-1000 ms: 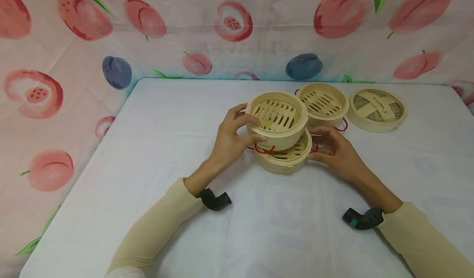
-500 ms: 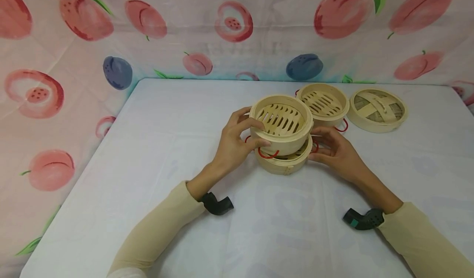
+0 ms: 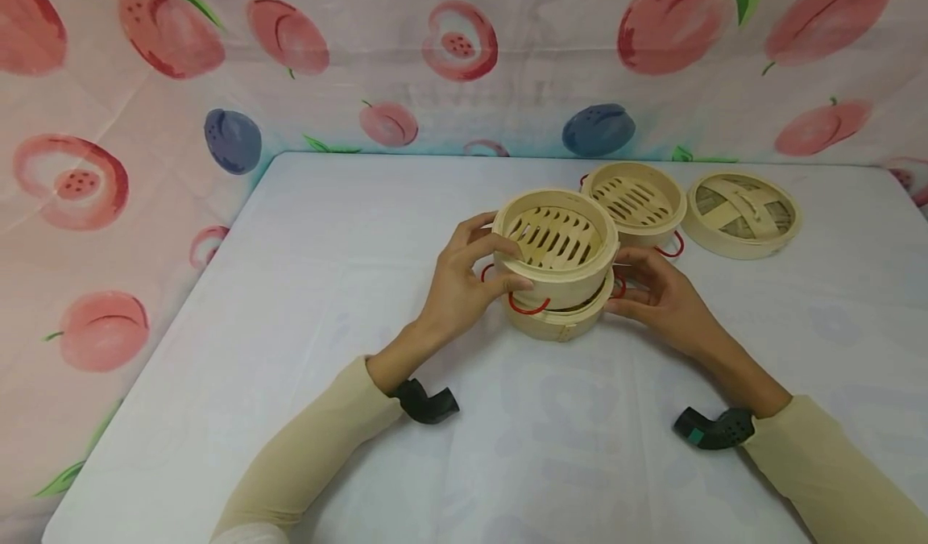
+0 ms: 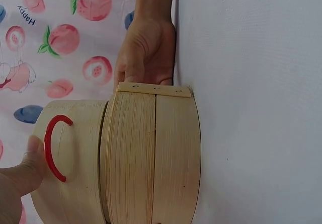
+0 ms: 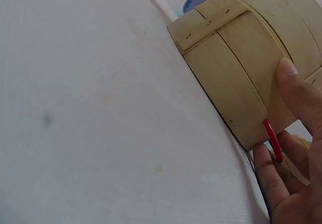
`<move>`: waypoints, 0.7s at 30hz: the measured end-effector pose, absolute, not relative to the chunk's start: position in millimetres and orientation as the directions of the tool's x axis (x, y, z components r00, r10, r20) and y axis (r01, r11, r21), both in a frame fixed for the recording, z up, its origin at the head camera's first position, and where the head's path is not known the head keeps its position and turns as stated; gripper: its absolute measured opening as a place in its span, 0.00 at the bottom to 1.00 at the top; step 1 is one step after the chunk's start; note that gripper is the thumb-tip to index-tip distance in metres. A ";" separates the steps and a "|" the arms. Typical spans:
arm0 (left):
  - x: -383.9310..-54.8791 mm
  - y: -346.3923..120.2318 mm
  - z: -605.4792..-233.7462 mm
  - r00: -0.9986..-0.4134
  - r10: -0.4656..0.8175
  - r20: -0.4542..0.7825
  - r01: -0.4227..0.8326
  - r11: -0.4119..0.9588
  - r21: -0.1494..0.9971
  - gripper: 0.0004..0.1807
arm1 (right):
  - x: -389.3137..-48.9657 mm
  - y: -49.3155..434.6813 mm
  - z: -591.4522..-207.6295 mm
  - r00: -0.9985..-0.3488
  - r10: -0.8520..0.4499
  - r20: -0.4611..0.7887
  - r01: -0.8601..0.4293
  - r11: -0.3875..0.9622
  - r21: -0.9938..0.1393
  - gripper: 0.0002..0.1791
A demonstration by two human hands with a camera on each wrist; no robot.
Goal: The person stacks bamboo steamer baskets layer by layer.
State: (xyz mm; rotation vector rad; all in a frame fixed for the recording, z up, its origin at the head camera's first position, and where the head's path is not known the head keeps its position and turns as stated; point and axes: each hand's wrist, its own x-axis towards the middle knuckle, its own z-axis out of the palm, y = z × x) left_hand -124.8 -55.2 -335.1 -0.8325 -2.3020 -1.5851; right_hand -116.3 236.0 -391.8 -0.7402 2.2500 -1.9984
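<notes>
Two round bamboo steamer baskets with slotted floors and red side handles are in the middle of the head view. My left hand (image 3: 464,286) grips the upper steamer basket (image 3: 569,288) at its left side, thumb on the outer wall. That basket sits over the lower steamer basket (image 3: 551,326), covering most of its top. A narrow dark line runs between them in the left wrist view. My right hand (image 3: 660,302) holds the lower basket's right side, thumb on its wall (image 5: 229,75) and fingers near its red handle (image 5: 273,141). The lower basket rests on the table.
Behind them stands a third steamer basket (image 3: 634,197) with red handles, close to the upper basket. A woven bamboo lid (image 3: 743,213) lies to its right. White cloth covers the table (image 3: 326,230); a fruit-print curtain (image 3: 507,117) hangs along its back edge.
The upper basket in my left hand has moved slightly right and toward me, down over the lower one, hiding its slots. My right hand and the lower basket have stayed put.
</notes>
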 end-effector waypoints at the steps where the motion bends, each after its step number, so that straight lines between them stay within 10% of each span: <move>1: -124.7 -55.0 -335.2 -0.815 0.325 0.480 0.565 0.255 0.785 0.15 | -116.4 236.0 -391.9 -0.885 -0.374 0.277 -0.319 0.052 -0.946 0.34; 21: -120.2 -53.0 -334.5 -0.815 0.334 0.474 0.562 0.251 0.788 0.15 | -114.8 232.2 -380.5 -0.861 -0.366 0.352 -0.393 0.040 -0.919 0.45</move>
